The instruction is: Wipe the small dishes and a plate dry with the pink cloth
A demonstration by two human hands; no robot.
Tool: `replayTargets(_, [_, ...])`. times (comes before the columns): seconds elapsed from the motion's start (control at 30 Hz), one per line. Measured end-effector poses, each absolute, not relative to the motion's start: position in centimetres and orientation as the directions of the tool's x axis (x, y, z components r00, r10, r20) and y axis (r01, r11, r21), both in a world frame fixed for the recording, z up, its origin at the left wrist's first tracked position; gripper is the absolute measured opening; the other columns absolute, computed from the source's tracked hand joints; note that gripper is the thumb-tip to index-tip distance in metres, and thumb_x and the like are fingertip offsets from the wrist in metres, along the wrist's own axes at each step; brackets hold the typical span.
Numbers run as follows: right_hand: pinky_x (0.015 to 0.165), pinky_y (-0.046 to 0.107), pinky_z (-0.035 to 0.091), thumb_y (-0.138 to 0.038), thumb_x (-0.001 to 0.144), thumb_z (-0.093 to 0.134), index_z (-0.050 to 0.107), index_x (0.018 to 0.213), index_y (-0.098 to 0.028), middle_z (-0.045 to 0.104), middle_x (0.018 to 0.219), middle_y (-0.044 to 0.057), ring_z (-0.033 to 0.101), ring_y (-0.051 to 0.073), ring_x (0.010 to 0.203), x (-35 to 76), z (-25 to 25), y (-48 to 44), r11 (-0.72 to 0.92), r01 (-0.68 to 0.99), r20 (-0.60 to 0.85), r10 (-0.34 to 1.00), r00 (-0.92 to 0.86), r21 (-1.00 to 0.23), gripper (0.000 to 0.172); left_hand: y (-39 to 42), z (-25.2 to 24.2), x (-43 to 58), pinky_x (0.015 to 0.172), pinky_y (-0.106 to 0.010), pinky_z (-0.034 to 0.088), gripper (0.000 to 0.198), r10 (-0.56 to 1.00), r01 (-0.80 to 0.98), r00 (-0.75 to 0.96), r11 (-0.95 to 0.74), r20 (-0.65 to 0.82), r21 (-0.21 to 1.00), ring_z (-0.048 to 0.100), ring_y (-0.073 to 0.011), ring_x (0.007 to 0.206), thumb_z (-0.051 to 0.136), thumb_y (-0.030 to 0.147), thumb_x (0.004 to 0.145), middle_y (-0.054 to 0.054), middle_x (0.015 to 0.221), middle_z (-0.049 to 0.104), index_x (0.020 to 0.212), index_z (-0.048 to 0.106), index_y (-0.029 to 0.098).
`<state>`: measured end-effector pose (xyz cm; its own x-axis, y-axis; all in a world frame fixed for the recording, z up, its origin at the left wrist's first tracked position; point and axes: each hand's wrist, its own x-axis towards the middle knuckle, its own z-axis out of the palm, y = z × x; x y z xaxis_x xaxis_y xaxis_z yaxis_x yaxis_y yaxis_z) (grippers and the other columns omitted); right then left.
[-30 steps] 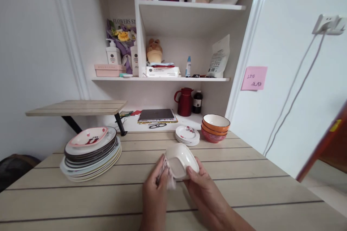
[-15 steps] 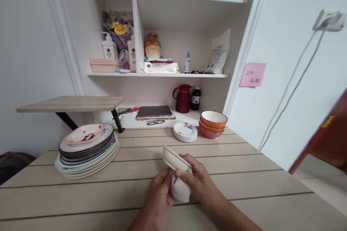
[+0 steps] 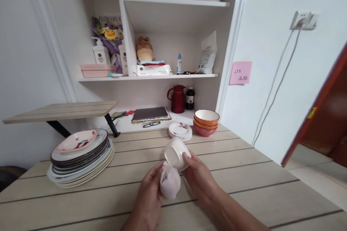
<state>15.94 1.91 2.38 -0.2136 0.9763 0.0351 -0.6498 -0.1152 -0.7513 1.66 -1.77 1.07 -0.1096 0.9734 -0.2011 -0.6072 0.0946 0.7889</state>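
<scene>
My right hand [image 3: 199, 177] grips a small white square dish [image 3: 176, 153] by its rim, with the dish turned so its underside faces me. My left hand [image 3: 148, 192] is closed on a bunched pale pink cloth [image 3: 169, 184], which sits just below the dish and touches it. Both hands hover low over the wooden slat table [image 3: 244, 173], near its middle.
A tall stack of plates [image 3: 81, 157] with a pink-rimmed dish on top stands at the left. Small flowered saucers [image 3: 180, 131] and stacked orange bowls [image 3: 206, 121] sit at the back. Behind are white shelves, a red jug [image 3: 178, 99] and a raised wooden board [image 3: 61, 110].
The dish has been turned over, from its inside facing up to its underside facing me. The cloth moved from the dish's left side to below it. The view shifted right.
</scene>
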Motion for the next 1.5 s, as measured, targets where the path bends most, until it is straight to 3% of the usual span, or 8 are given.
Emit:
replayTargets(0.13, [0.074,0.03,0.047,-0.034,0.073,0.077,0.066,0.105,-0.02,0.072,0.098,0.004,0.063,0.019,0.083,15.7,1.6,2.3,-0.222,-0.726,-0.11,0.974,-0.199,-0.651,0.036,-1.4,2.7,0.4,0.077,-0.024,0.052,0.037,0.888,-0.543,-0.445,-0.17,-0.111,0.822,0.066,-0.017,0.095,0.075,0.032,0.076,-0.005,0.112,0.071,0.111,0.067,0.024])
replayTargets(0.3, [0.072,0.025,0.047,-0.032,0.079,0.072,0.068,0.101,-0.017,0.071,0.095,0.005,0.062,0.015,0.079,14.1,1.5,0.4,-0.297,-0.676,-0.074,0.938,-0.338,-0.674,0.027,-1.7,4.5,-1.1,0.085,-0.025,0.05,0.038,0.692,-0.111,-0.672,-0.445,0.262,0.889,0.063,-0.0178,0.106,0.065,0.043,0.084,-0.004,0.121,0.067,0.118,0.062,0.027])
replayTargets(0.5, [0.066,0.023,0.046,-0.02,0.074,0.073,0.07,0.091,-0.014,0.069,0.081,0.003,0.058,0.013,0.07,13.0,2.6,-1.2,-0.303,-0.693,-0.014,0.921,-0.389,-0.655,0.018,-2.3,3.6,-0.1,0.092,-0.032,0.051,0.032,0.694,0.487,0.025,-0.637,0.719,0.598,0.062,-0.0209,0.108,0.059,0.026,0.087,-0.007,0.118,0.066,0.119,0.063,0.027])
replayTargets(0.63, [0.056,0.02,0.041,-0.018,0.068,0.077,0.07,0.085,-0.014,0.066,0.072,0.001,0.055,0.012,0.063,13.8,2.3,0.2,-0.302,-0.738,-0.069,0.942,-0.329,-0.604,0.019,-1.6,2.3,0.2,0.092,-0.035,0.051,0.049,0.652,0.573,0.236,-0.693,0.721,0.439,0.059,-0.0225,0.11,0.068,0.016,0.079,-0.008,0.119,0.061,0.124,0.056,0.027])
replayTargets(0.77, [0.062,0.023,0.044,-0.032,0.073,0.078,0.069,0.084,-0.016,0.065,0.071,0.0,0.054,0.013,0.065,15.3,2.2,2.0,-0.207,-0.772,-0.027,0.971,-0.239,-0.601,0.022,-1.4,1.1,-0.2,0.083,-0.034,0.052,0.034,0.697,0.633,0.337,-0.665,0.633,0.396,0.061,-0.0212,0.095,0.062,0.003,0.075,-0.003,0.099,0.065,0.1,0.06,0.026])
replayTargets(0.93, [0.074,0.024,0.044,-0.037,0.077,0.074,0.07,0.096,-0.02,0.068,0.093,0.001,0.055,0.014,0.08,17.8,3.3,3.3,0.034,-0.716,0.098,0.994,-0.049,-0.697,0.026,-0.3,-0.2,-1.2,0.078,-0.034,0.05,0.018,0.771,0.659,0.127,-0.536,0.624,0.527,0.061,-0.021,0.085,0.06,0.011,0.076,-0.002,0.087,0.062,0.089,0.058,0.023])
replayTargets(1.2, [0.067,0.029,0.041,-0.051,0.086,0.052,0.065,0.096,-0.018,0.066,0.087,0.005,0.053,0.019,0.075,18.6,3.6,5.8,0.362,-0.029,0.357,0.928,0.11,-0.932,0.037,0.6,-0.5,-1.8,0.077,-0.033,0.048,0.017,0.847,0.567,-0.132,-0.361,0.515,0.741,0.062,-0.0223,0.084,0.064,0.021,0.069,-0.003,0.087,0.065,0.084,0.058,0.023])
replayTargets(1.5, [0.082,0.033,0.038,-0.037,0.087,0.051,0.067,0.083,-0.019,0.069,0.09,0.008,0.056,0.024,0.088,18.2,6.2,13.1,0.541,0.572,0.615,0.784,-0.078,-0.617,0.025,1.1,0.2,-1.7,0.068,-0.027,0.046,0.02,0.909,0.356,-0.264,-0.218,0.322,0.908,0.06,-0.0188,0.071,0.064,0.03,0.064,0.001,0.076,0.064,0.081,0.056,0.023])
